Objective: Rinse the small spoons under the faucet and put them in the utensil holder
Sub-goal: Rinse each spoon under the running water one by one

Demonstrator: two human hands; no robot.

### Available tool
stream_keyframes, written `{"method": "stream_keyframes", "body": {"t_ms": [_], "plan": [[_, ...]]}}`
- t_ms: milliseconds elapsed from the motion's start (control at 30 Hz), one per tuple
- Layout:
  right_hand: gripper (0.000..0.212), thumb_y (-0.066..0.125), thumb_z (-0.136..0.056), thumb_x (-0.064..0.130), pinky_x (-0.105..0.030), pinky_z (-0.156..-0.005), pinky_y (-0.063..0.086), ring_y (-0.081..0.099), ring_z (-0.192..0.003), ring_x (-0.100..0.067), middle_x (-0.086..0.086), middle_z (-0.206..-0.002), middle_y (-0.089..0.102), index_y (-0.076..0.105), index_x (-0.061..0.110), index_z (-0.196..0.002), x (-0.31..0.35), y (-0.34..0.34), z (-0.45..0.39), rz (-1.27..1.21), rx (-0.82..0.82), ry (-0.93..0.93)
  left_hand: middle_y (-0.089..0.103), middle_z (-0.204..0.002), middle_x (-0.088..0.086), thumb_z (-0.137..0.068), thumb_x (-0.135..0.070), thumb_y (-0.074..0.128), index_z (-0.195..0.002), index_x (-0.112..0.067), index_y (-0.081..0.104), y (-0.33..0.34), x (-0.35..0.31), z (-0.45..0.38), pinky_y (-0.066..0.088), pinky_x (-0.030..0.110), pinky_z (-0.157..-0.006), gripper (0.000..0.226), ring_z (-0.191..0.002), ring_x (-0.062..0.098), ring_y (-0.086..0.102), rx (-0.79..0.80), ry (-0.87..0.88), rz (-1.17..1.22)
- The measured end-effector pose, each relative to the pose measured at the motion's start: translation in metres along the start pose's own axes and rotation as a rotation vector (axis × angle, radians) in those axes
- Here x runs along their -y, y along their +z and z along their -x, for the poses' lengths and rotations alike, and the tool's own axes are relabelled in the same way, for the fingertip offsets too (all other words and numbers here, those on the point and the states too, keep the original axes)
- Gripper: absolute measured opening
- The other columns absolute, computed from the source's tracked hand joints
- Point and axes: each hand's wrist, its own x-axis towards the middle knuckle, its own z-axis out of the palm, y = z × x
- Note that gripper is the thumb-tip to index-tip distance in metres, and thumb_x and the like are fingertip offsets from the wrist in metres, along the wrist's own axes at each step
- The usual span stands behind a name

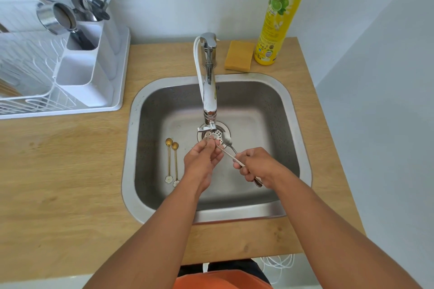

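Over the steel sink (291, 110), my right hand (252, 163) grips the handle of a small silver spoon (226, 153). My left hand (203, 159) pinches that spoon's bowl just under the faucet (209, 91) spout, above the drain. A second silver spoon (227, 141) lies on the drain strainer behind it. Two gold spoons (172, 159) with flower ends lie side by side on the sink floor, left of my left hand. The white utensil holder (94, 91) stands in the dish rack at the far left, with cutlery in its rear compartment.
A white wire dish rack (30, 73) on a tray fills the left counter; a metal strainer cup leans in the holder. A yellow sponge (238, 58) and a tall dish-soap bottle (278, 19) stand behind the sink on the right. The wooden counter (58, 171) surrounds the sink.
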Motion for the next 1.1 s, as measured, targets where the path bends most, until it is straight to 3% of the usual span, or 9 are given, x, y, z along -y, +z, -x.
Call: {"method": "stream_keyframes", "body": {"t_ms": [133, 333, 533, 667, 800, 900, 1000, 1100], "plan": [[0.015, 0.056, -0.104, 0.01, -0.019, -0.036, 0.03, 0.045, -0.045, -0.009, -0.006, -0.075, 0.068, 0.066, 0.004, -0.095, -0.003, 0.002, 0.003, -0.062, 0.032, -0.004, 0.076, -0.083, 0.006, -0.096, -0.017, 0.076, -0.1, -0.013, 0.073, -0.002, -0.004, 0.001, 0.063, 0.029, -0.07, 0.007, -0.073, 0.014, 0.072, -0.041, 0.012, -0.003], [0.013, 0.055, -0.105, 0.01, -0.018, -0.036, 0.031, 0.045, -0.043, -0.007, -0.007, -0.075, 0.066, 0.064, 0.003, -0.097, -0.001, 0.01, 0.005, -0.08, 0.031, -0.018, 0.076, -0.072, 0.002, -0.107, -0.045, 0.053, -0.094, -0.012, 0.074, 0.01, -0.01, 0.0, 0.062, 0.033, -0.065, 0.041, -0.063, 0.014, 0.072, -0.174, 0.054, 0.004], [0.017, 0.055, -0.104, 0.018, -0.023, -0.042, 0.035, 0.046, -0.045, -0.01, -0.002, -0.071, 0.069, 0.067, 0.006, -0.102, 0.005, 0.018, 0.002, -0.01, -0.104, -0.084, 0.075, -0.078, -0.003, -0.106, -0.023, 0.061, -0.092, -0.016, 0.075, 0.018, -0.014, 0.005, 0.06, 0.03, -0.068, 0.02, -0.07, 0.008, 0.07, -0.071, 0.015, -0.038], [0.023, 0.054, -0.102, 0.026, -0.014, -0.035, 0.03, 0.045, -0.034, -0.005, 0.008, -0.062, 0.069, 0.069, 0.013, -0.091, 0.007, 0.02, 0.001, 0.112, -0.205, -0.146, 0.077, -0.083, -0.003, -0.105, -0.022, 0.063, -0.091, -0.018, 0.079, 0.017, -0.01, 0.007, 0.06, 0.031, -0.07, 0.022, -0.077, 0.01, 0.069, -0.037, 0.009, -0.097], [0.023, 0.053, -0.102, 0.027, -0.022, -0.05, 0.042, 0.058, -0.054, -0.009, 0.008, -0.074, 0.076, 0.068, 0.021, -0.085, 0.006, 0.018, 0.004, 0.291, -0.28, -0.254, 0.081, -0.09, -0.003, -0.103, -0.026, 0.065, -0.095, -0.016, 0.08, 0.013, -0.019, 0.004, 0.061, 0.029, -0.071, 0.02, -0.078, 0.007, 0.072, -0.044, 0.005, -0.101], [0.024, 0.051, -0.105, 0.026, -0.019, -0.054, 0.044, 0.066, -0.068, -0.007, 0.005, -0.08, 0.075, 0.064, 0.024, -0.085, 0.007, 0.019, 0.006, 0.405, -0.371, -0.346, 0.082, -0.091, 0.0, -0.103, -0.023, 0.064, -0.094, -0.017, 0.08, 0.016, -0.022, 0.002, 0.062, 0.031, -0.067, 0.02, -0.077, 0.01, 0.074, -0.075, -0.016, -0.053], [0.023, 0.049, -0.107, 0.029, -0.038, -0.076, 0.058, 0.072, -0.086, -0.025, -0.005, -0.088, 0.074, 0.065, 0.017, -0.095, 0.004, 0.021, 0.007, 0.479, -0.401, -0.4, 0.082, -0.088, 0.002, -0.106, -0.025, 0.059, -0.105, -0.012, 0.076, 0.017, -0.026, -0.001, 0.062, 0.031, -0.062, 0.022, -0.074, 0.011, 0.076, -0.14, -0.046, 0.072], [0.025, 0.046, -0.108, 0.03, -0.047, -0.081, 0.058, 0.072, -0.092, -0.033, -0.013, -0.095, 0.074, 0.062, 0.013, -0.101, 0.001, 0.021, 0.009, 0.551, -0.397, -0.45, 0.082, -0.081, -0.003, -0.109, -0.029, 0.055, -0.105, -0.013, 0.074, 0.012, -0.029, -0.003, 0.061, 0.031, -0.066, 0.025, -0.069, 0.006, 0.076, -0.133, -0.082, 0.112]]}}
